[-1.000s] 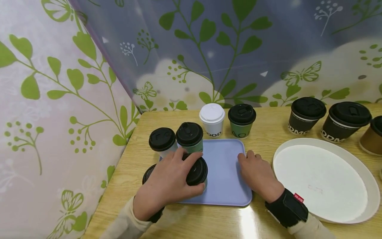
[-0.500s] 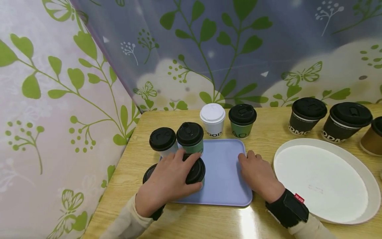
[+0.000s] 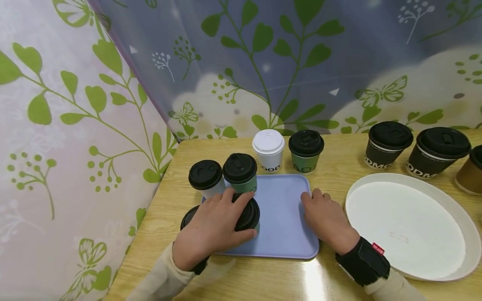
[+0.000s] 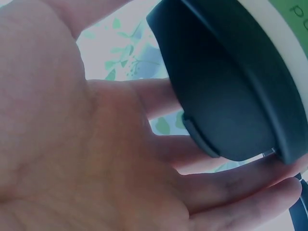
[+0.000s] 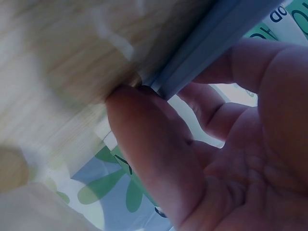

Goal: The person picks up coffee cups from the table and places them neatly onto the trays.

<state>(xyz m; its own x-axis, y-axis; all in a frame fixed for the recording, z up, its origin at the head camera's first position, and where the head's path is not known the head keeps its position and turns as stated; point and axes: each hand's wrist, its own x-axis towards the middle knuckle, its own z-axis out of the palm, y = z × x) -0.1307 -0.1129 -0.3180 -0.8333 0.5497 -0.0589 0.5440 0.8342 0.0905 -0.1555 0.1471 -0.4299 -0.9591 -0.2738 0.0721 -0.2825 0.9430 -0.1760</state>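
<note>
My left hand (image 3: 211,225) grips a green paper coffee cup (image 3: 251,215) by its black lid, at the front of a lavender tray (image 3: 282,217). In the left wrist view the fingers curve around that cup's lid (image 4: 226,82); its green wall shows at the upper right. Another black-lidded cup (image 3: 188,216) is mostly hidden behind this hand. Behind them on the tray stand a white cup with a black lid (image 3: 205,175) and a green cup with a black lid (image 3: 240,169). My right hand (image 3: 325,217) pinches the tray's right edge; the right wrist view shows thumb and fingers at the rim (image 5: 207,48).
Past the tray's far edge stand a white-lidded cup (image 3: 268,150) and a green cup (image 3: 306,152). A round white tray (image 3: 406,230) lies to the right, with dark cups (image 3: 388,146) and a brown cup (image 3: 470,173) behind it. Patterned cloth walls border the table.
My left hand and the green cup have shifted slightly left over the last second, closer to the partly hidden cup. The right hand has stayed at the tray edge.
</note>
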